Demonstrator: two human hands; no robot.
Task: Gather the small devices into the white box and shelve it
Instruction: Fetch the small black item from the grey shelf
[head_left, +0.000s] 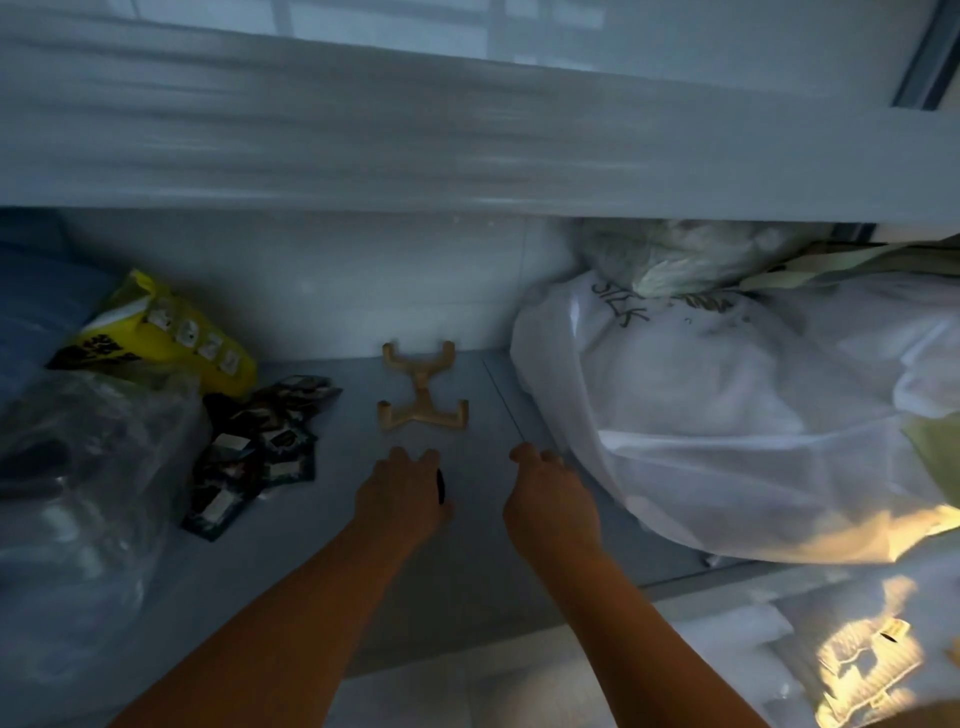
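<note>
Gathering is looking barely begun: the left hand (402, 491) is curling round a small dark device (440, 486) at six o'clock of the tan stand (423, 387), the right hand (550, 493) at its three o'clock is hovering loosely curled, contents impossible to tell, and the white box is showing nowhere.

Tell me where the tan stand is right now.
In the head view, the tan stand lies mid-shelf, just beyond the left hand, between the dark packets and the white bag.
</note>
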